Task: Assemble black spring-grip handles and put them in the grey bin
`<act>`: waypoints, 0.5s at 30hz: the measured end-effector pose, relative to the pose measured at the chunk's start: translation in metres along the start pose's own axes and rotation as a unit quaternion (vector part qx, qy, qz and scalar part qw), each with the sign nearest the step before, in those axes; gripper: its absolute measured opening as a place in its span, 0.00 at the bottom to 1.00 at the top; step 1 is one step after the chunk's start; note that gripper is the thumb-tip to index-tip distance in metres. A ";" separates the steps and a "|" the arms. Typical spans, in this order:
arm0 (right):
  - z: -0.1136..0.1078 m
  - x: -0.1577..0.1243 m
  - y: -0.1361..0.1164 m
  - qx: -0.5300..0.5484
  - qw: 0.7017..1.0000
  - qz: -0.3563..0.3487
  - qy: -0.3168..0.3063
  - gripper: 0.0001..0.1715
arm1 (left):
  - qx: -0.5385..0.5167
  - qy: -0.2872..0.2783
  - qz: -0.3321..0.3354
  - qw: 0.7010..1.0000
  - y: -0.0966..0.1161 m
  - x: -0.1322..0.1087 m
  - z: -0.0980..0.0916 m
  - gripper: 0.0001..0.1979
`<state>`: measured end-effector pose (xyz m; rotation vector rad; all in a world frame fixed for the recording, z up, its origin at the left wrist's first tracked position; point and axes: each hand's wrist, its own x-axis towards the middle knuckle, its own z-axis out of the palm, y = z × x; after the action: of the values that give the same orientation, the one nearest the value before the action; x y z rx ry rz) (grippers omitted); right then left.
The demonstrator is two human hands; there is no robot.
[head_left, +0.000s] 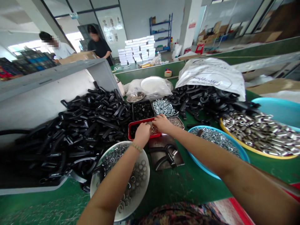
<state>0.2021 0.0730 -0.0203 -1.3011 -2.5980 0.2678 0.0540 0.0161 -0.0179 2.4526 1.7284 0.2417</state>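
Observing remotely, I see the left hand (142, 135) and right hand (163, 123) curled over a red tray (140, 121) of small metal parts (153, 130) on the green table (187, 187). The knuckles hide the fingertips, so I cannot tell whether either hand pinches anything. Black plastic fittings (93, 125) lie heaped at frame left.

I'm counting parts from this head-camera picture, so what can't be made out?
Head view:
What the left hand touches in the red tray: hidden by its fingers.
What the right hand touches: hidden by its palm and fingers.
Bits in the shallow tray beyond the right hand: too small to identify.
Contents of the white sack: hidden by the sack itself.
Turquoise tub: cut off by the right edge.
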 end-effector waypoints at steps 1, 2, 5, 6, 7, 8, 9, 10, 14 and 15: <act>-0.004 -0.006 0.000 0.019 1.000 0.017 0.007 0.10 | -0.001 -0.004 -0.007 1.000 -0.008 0.016 -0.003 0.13; -0.007 -0.015 0.000 0.039 0.999 0.035 0.013 0.11 | -0.003 -0.009 -0.011 1.000 -0.013 0.030 -0.003 0.13; -0.011 -0.059 0.004 0.093 0.992 0.081 0.020 0.12 | -0.017 -0.022 -0.003 1.000 -0.019 0.049 0.007 0.12; -0.010 -0.078 0.007 0.123 0.988 0.092 0.016 0.12 | -0.021 -0.021 0.000 1.000 -0.019 0.049 0.012 0.12; -0.008 -0.096 0.010 0.167 0.981 0.102 0.009 0.11 | -0.025 -0.018 0.002 1.000 -0.019 0.049 0.016 0.12; -0.005 -0.113 0.012 0.220 0.969 0.115 -0.001 0.11 | -0.028 -0.014 0.002 0.999 -0.020 0.047 0.020 0.12; -0.002 -0.128 0.014 0.272 0.953 0.130 -0.013 0.10 | -0.031 -0.010 0.001 0.999 -0.021 0.046 0.023 0.12; 0.001 -0.139 0.016 0.318 0.936 0.149 -0.024 0.09 | -0.034 -0.004 -0.003 0.999 -0.022 0.045 0.025 0.12; 0.014 -0.156 0.017 0.341 0.916 0.209 -0.037 0.08 | -0.050 0.027 -0.030 0.998 -0.028 0.045 0.025 0.14; 0.016 -0.156 0.017 0.328 0.921 0.206 -0.030 0.09 | -0.057 0.038 -0.036 0.997 -0.029 0.044 0.023 0.14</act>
<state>0.3013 -0.0434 -0.0582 -1.5396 -1.9462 1.1449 0.0468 0.0669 -0.0438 2.3242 1.7771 0.4175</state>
